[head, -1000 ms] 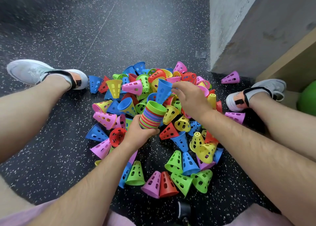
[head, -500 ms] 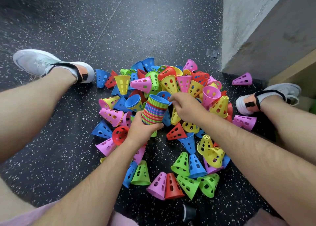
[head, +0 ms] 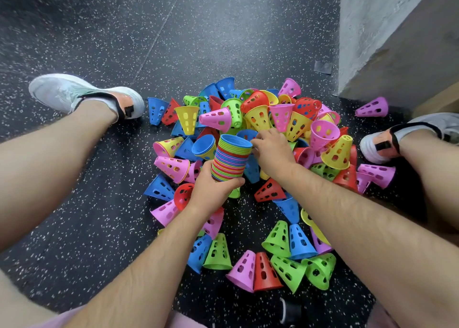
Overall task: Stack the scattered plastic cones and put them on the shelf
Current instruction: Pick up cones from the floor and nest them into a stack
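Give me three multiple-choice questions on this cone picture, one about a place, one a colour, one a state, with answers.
1. The lone purple cone lies: A) on a bench B) near the wall C) on a chair.
2. The stack's top cone is: A) red B) yellow C) blue.
3. The stack is: A) gripped by the left hand B) toppled C) on a table.
Answers: B, it sits apart by the grey wall; C, a blue rim caps it; A, that hand wraps its base.

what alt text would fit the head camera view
The left hand grips a multicoloured stack of nested cones, blue on top, with the right hand beside its rim. Loose perforated cones in pink, yellow, green, red and blue litter the speckled black floor.
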Motion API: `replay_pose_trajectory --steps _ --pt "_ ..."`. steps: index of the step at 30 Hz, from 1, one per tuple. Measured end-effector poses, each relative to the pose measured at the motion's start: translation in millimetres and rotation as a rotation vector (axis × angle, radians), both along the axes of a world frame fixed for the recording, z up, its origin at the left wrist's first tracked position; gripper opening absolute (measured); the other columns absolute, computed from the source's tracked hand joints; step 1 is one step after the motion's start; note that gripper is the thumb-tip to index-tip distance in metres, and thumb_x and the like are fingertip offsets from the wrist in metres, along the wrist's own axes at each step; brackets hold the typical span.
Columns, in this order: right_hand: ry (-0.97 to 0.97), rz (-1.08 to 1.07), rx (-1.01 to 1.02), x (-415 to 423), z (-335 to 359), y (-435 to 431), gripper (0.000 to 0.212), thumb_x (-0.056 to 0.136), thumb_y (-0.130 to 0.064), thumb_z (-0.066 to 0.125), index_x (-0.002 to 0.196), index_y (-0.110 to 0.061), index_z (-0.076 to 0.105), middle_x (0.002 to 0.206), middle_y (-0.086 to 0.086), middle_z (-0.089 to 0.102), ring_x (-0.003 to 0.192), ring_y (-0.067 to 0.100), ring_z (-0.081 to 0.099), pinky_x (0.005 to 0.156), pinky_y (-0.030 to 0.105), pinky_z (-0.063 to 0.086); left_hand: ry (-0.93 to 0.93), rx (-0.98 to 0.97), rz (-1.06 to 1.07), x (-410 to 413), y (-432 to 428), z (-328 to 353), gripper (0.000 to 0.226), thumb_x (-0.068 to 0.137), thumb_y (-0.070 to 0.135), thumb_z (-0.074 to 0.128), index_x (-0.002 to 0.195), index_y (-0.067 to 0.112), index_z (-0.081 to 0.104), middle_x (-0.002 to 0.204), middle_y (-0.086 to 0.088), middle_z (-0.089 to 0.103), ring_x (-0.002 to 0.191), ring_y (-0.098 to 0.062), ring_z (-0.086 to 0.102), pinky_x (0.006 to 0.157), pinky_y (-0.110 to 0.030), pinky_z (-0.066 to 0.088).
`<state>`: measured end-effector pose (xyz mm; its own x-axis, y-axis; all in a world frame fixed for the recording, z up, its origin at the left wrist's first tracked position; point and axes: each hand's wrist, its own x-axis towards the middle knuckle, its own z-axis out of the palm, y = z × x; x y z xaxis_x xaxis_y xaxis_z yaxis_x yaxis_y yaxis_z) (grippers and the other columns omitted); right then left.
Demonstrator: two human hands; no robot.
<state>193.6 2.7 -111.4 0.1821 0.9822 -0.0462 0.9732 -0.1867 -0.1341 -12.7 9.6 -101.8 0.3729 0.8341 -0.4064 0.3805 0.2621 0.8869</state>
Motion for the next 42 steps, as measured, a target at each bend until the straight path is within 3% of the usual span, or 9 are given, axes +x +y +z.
replay_pose_trajectory --steps 5,11,18,21,26,30,33,37,42 --pt "0.134 -0.058 0.190 11.6 11.9 -7.4 0.017 0.096 -0.021 0.064 0.104 -0.011 0.075 0.097 0.010 0.064 0.093 0.036 0.055 0.076 0.043 0.042 -0.001 -0.011 -0.002 0.2 0.5 1.7 0.056 0.073 0.025 0.092 0.116 0.020 0.057 0.100 -0.002 0.070 0.086 -0.016 0.069 0.077 -0.033 0.058" --pt "0.416 -0.189 0.355 28.6 47.2 -15.1 0.021 0.100 -0.018 0.059 0.114 -0.010 0.072 0.106 0.008 0.066 0.103 0.028 0.058 0.090 0.040 0.047 -0.008 -0.019 -0.001 0.2 -2.0 7.7 0.054 0.073 0.020 0.092 0.113 0.020 0.056 0.098 -0.003 0.068 0.083 -0.016 0.067 0.070 -0.028 0.051" --pt "0.541 -0.180 0.481 26.7 99.3 -22.8 0.020 0.099 -0.021 0.061 0.115 -0.015 0.072 0.107 0.000 0.069 0.097 0.007 0.055 0.086 0.023 0.045 -0.013 0.018 -0.023 3.9 -6.7 20.4 0.054 0.074 0.015 0.091 0.112 0.023 0.054 0.098 -0.002 0.068 0.081 -0.013 0.066 0.069 -0.024 0.052" --pt "0.549 -0.129 0.485 20.1 112.5 -29.4 0.020 0.099 -0.022 0.061 0.115 -0.017 0.072 0.106 -0.001 0.070 0.096 0.005 0.056 0.086 0.020 0.044 -0.012 0.037 -0.043 5.8 -9.3 26.6 0.055 0.074 0.016 0.091 0.115 0.021 0.054 0.100 -0.004 0.068 0.084 -0.015 0.067 0.070 -0.026 0.052" --pt "0.504 -0.059 0.302 -2.1 124.4 -50.7 0.023 0.098 -0.025 0.062 0.117 -0.019 0.072 0.115 -0.001 0.072 0.110 0.019 0.063 0.095 0.041 0.050 -0.009 0.079 -0.060 11.5 -12.5 36.8 0.058 0.075 0.017 0.090 0.121 0.018 0.055 0.102 -0.002 0.069 0.084 -0.010 0.068 0.067 -0.018 0.048" --pt "0.557 -0.037 0.138 -10.0 136.4 -78.5 0.032 0.102 -0.029 0.055 0.133 -0.023 0.062 0.131 -0.005 0.064 0.116 0.006 0.056 0.097 0.018 0.040 -0.022 0.118 -0.093 20.4 -16.6 48.7 0.057 0.074 0.018 0.091 0.120 0.022 0.058 0.100 0.002 0.071 0.082 -0.006 0.069 0.068 -0.018 0.050" --pt "0.576 -0.086 0.125 2.2 139.0 -96.4 0.043 0.099 -0.029 0.060 0.141 -0.033 0.053 0.136 -0.010 0.059 0.100 -0.012 0.054 0.097 0.021 0.042 -0.041 0.133 -0.141 27.9 -25.4 62.4 0.059 0.075 0.023 0.091 0.122 0.023 0.056 0.102 0.002 0.070 0.077 0.001 0.067 0.064 -0.012 0.048" --pt "0.624 -0.154 0.152 16.7 138.0 -116.5 0.060 0.093 -0.029 0.067 0.143 -0.047 0.040 0.138 -0.011 0.057 0.124 0.006 0.054 0.108 0.037 0.046 -0.099 0.129 -0.194 36.6 -40.9 77.4 0.064 0.077 0.037 0.090 0.129 0.026 0.053 0.106 0.005 0.069 0.082 0.001 0.070 0.073 -0.018 0.053" --pt "0.688 -0.218 0.260 23.5 155.8 -131.7 0.058 0.094 -0.029 0.066 0.139 -0.053 0.039 0.131 -0.008 0.060 0.118 0.014 0.060 0.104 0.041 0.050 -0.198 0.063 -0.267 37.5 -43.2 93.2 0.083 0.071 0.029 0.095 0.138 0.033 0.047 0.125 0.004 0.064 0.097 -0.012 0.074 0.082 -0.031 0.061"
